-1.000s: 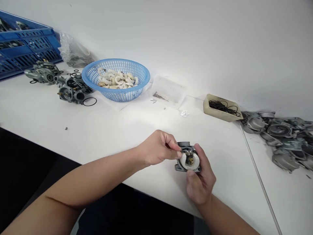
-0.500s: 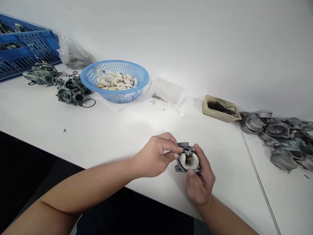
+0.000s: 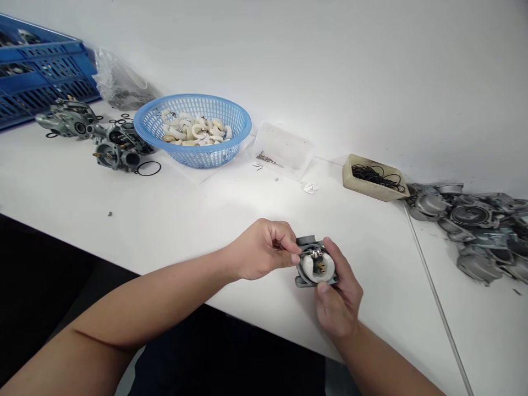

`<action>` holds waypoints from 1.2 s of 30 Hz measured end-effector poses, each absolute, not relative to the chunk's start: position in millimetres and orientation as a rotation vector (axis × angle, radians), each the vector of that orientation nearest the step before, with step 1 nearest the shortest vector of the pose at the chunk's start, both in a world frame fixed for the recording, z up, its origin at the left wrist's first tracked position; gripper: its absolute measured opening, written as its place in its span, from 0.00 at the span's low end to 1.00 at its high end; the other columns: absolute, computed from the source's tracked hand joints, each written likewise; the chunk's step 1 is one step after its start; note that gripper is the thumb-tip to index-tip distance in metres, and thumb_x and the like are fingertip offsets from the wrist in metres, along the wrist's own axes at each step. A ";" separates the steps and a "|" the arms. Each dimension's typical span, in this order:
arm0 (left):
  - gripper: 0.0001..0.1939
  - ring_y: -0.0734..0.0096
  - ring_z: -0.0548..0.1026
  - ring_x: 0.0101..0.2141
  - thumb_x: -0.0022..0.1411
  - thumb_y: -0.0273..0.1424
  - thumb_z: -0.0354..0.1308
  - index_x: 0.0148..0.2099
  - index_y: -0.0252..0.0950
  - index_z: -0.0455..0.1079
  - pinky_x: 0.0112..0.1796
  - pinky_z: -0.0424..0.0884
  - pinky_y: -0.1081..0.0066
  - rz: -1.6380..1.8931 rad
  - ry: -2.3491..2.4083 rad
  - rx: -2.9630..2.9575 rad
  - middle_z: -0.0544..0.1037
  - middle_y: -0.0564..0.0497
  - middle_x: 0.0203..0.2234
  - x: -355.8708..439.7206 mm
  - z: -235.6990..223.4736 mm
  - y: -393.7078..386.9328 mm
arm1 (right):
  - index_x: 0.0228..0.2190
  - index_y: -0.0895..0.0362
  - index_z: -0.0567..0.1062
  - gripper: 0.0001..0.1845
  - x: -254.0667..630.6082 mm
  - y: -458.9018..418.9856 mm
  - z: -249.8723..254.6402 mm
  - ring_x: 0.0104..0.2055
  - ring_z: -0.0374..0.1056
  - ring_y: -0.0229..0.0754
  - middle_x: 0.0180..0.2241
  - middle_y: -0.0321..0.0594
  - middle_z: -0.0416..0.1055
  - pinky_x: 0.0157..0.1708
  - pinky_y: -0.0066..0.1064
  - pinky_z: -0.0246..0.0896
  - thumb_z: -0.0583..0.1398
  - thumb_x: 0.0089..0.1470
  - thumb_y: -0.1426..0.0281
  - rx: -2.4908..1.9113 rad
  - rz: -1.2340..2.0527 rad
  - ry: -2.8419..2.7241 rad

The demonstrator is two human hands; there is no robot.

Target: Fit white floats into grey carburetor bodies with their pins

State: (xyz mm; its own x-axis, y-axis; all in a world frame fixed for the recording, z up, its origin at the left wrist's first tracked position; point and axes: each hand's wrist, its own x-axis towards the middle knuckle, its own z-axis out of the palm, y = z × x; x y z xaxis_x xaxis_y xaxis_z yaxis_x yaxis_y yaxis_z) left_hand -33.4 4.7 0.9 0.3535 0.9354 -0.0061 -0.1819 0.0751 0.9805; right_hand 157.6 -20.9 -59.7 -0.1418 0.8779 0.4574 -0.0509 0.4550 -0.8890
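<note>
My right hand (image 3: 340, 302) is wrapped around the right and lower side of a grey metal carburetor (image 3: 305, 279), thumb on its near edge. The carburetor's open bowl side faces me. A white U-shaped float (image 3: 329, 268) sits in it, with brass jets (image 3: 320, 267) between its arms. At the bowl's upper left edge is my left hand (image 3: 272, 250), thumb and forefinger pinched together beside the float's hinge. Whatever those fingertips hold is too small to make out.
A blue basket (image 3: 192, 158) holds white floats. Behind the hands are a clear tray (image 3: 295, 157) with thin metal pins and a beige box (image 3: 367, 187) of black rings. Carburetors (image 3: 119, 147) lie at left, with metal parts (image 3: 470, 214) at right. A blue crate (image 3: 49, 82) stands far left.
My left hand's pinched fingertips have drawn slightly left, away from the float hinge. My right hand still holds the carburetor. The whole view has shifted a little.
</note>
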 end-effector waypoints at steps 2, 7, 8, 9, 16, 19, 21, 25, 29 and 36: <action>0.11 0.78 0.67 0.25 0.48 0.33 0.69 0.25 0.31 0.71 0.25 0.64 0.74 1.005 0.807 1.208 0.69 0.52 0.26 -33.0 0.4 5.0 | 0.58 0.49 0.66 0.27 157.8 -21.1 -59.6 0.38 0.73 0.49 0.41 0.42 0.76 0.36 0.44 0.69 0.57 0.57 0.63 -0.770 0.949 -1.485; 0.06 0.77 0.68 0.26 0.54 0.28 0.63 0.26 0.33 0.72 0.26 0.65 0.73 1.071 0.860 1.467 0.69 0.51 0.27 -32.9 2.3 3.1 | 0.58 0.52 0.66 0.27 158.3 -22.3 -59.8 0.36 0.73 0.50 0.40 0.46 0.76 0.33 0.45 0.70 0.57 0.57 0.62 -0.800 0.923 -1.493; 0.05 0.76 0.69 0.26 0.55 0.27 0.63 0.27 0.34 0.73 0.27 0.66 0.73 1.094 0.888 1.545 0.70 0.50 0.28 -32.9 3.3 2.7 | 0.58 0.53 0.66 0.27 158.4 -22.5 -59.9 0.36 0.73 0.50 0.40 0.46 0.76 0.33 0.45 0.71 0.57 0.57 0.62 -0.804 0.922 -1.497; 0.05 0.75 0.69 0.27 0.56 0.27 0.62 0.28 0.34 0.73 0.28 0.66 0.73 1.111 0.909 1.618 0.70 0.50 0.28 -32.8 4.4 2.4 | 0.58 0.53 0.66 0.27 158.5 -22.6 -60.0 0.36 0.73 0.50 0.40 0.46 0.76 0.32 0.45 0.71 0.57 0.57 0.62 -0.805 0.922 -1.499; 0.05 0.73 0.71 0.28 0.56 0.25 0.60 0.27 0.35 0.72 0.31 0.68 0.72 1.099 0.950 1.735 0.71 0.50 0.28 -31.1 6.8 1.7 | 0.58 0.52 0.66 0.27 158.4 -24.1 -60.2 0.35 0.73 0.50 0.40 0.46 0.76 0.31 0.44 0.70 0.57 0.58 0.61 -0.818 0.901 -1.515; 0.05 0.73 0.71 0.28 0.56 0.25 0.60 0.27 0.35 0.72 0.31 0.68 0.71 1.086 0.913 1.654 0.71 0.50 0.29 -31.8 5.8 2.5 | 0.59 0.52 0.66 0.27 158.2 -25.2 -60.6 0.35 0.73 0.49 0.41 0.46 0.76 0.32 0.45 0.71 0.57 0.58 0.62 -0.813 0.910 -1.518; 0.04 0.73 0.71 0.28 0.55 0.25 0.61 0.27 0.35 0.72 0.31 0.68 0.71 1.078 0.874 1.645 0.71 0.50 0.28 -33.1 5.9 4.0 | 0.59 0.52 0.65 0.28 158.0 -26.0 -61.1 0.35 0.73 0.49 0.41 0.46 0.76 0.32 0.45 0.71 0.56 0.58 0.62 -0.799 0.932 -1.517; 0.04 0.73 0.71 0.27 0.54 0.25 0.62 0.27 0.35 0.73 0.29 0.67 0.72 1.044 0.828 1.595 0.70 0.51 0.28 -33.9 7.5 7.1 | 0.60 0.52 0.63 0.29 158.1 -26.3 -61.5 0.35 0.73 0.49 0.42 0.46 0.76 0.32 0.45 0.72 0.56 0.58 0.63 -0.798 0.925 -1.521; 0.04 0.73 0.72 0.28 0.56 0.24 0.59 0.28 0.34 0.73 0.30 0.67 0.72 1.082 1.006 1.639 0.72 0.51 0.28 -26.8 8.0 3.2 | 0.61 0.51 0.62 0.29 159.6 -23.5 -58.4 0.35 0.74 0.48 0.45 0.45 0.75 0.31 0.43 0.72 0.57 0.58 0.66 -0.834 0.836 -1.564; 0.05 0.75 0.72 0.28 0.59 0.24 0.57 0.32 0.34 0.74 0.30 0.67 0.74 1.301 1.189 1.767 0.73 0.51 0.26 -14.2 -1.0 -8.8 | 0.61 0.52 0.61 0.31 158.7 -19.4 -51.1 0.46 0.72 0.51 0.52 0.45 0.71 0.43 0.46 0.71 0.56 0.57 0.70 -0.801 0.605 -1.664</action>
State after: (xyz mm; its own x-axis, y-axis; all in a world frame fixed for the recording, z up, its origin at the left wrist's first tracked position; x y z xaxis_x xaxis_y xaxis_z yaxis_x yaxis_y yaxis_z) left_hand -14.2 -8.8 -1.0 0.1031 0.9206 0.3765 0.2927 -0.3899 0.8731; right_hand 158.7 -19.4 -51.1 -0.1325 0.7714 0.6224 0.1912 0.6361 -0.7476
